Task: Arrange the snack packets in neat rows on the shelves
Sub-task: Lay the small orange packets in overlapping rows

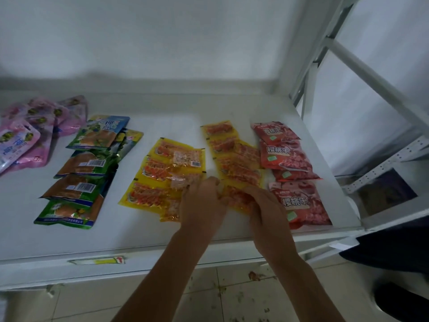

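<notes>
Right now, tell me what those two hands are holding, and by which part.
Both hold one yellow snack packet at the near end of the second yellow row: left hand on its left edge, right hand on its right. The exact grip is hidden.

A single wide-angle camera worn on the person's head looks forward and steeply down onto a white shelf (162, 238) from close above its front edge. The wall behind fills the top of the view and tiled floor (232, 296) shows along the bottom. Both forearms reach in from the lower edge, and straight lines bow near the sides.
</notes>
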The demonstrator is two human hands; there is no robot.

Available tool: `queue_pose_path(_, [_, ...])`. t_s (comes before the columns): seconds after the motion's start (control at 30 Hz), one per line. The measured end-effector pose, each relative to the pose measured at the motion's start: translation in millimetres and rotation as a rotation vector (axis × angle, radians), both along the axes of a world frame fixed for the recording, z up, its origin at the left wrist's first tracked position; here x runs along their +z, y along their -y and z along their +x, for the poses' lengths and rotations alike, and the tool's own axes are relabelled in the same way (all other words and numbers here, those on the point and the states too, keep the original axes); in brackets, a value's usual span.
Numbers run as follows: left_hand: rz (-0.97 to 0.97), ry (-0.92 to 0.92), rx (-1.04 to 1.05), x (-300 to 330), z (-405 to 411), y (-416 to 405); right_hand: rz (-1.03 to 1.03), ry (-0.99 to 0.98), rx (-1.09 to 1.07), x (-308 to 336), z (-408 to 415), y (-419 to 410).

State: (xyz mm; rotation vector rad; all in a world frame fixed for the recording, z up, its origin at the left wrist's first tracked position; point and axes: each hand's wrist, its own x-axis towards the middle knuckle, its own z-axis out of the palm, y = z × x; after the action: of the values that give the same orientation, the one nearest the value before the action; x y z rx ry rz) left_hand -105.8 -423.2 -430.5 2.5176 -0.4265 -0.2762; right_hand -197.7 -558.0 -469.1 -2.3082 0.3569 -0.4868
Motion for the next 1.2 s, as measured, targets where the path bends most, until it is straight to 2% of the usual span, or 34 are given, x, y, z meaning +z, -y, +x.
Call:
queue_pose_path(0.1, [0.000, 0.022, 0.036, -1.3, 2.8, -4.3, -0.160, -0.037, -0.138, 1.8, -3.5, 0.1])
queue_pose_path(0.2, [-0.117, -0.074, 0.074, -1.7, 9.3, -10.9, -0.291, -0.081, -0.232, 12.6, -3.3, -7.4])
queue_pose_path(0.27, [-0.218, -0.134, 0.091, -2.5, 13.0, -12.9, -0.139, -0.223, -0.221, 24.3, 3.3, -11.2])
queue_pose_path(0.33, [-0.299, -0.188, 0.098, -0.1, 13.9, -13.9, 0.143, -0.290, -0.267, 32.4, 10.8, -10.0])
queue_pose_path(0.5, [-0.380, -0.187, 0.121, 6.0, 14.8, -11.9, 0.632, -0.181, -0.401, 38.4, 17.4, -13.3])
queue_pose_path(0.6, [-0.401, -0.242, 0.125, 4.0, 14.5, -10.5, 0.941, -0.078, -0.396, 33.9, 19.3, -13.3])
queue_pose_path(0.73, [-0.418, -0.247, 0.116, 0.3, 14.9, -13.6, 0.957, -0.078, -0.255, 31.1, 16.8, -14.4])
queue_pose_path(1.0, [-0.336, -0.157, 0.077, 1.2, 14.3, -12.0, 0.893, -0.105, -0.224, 25.1, 18.7, -11.2])
queue_pose_path(1.2, [-0.421, -0.270, 0.085, 13.6, 18.7, -18.2, 1.126, -0.258, -0.235, 41.4, 37.1, 0.0])
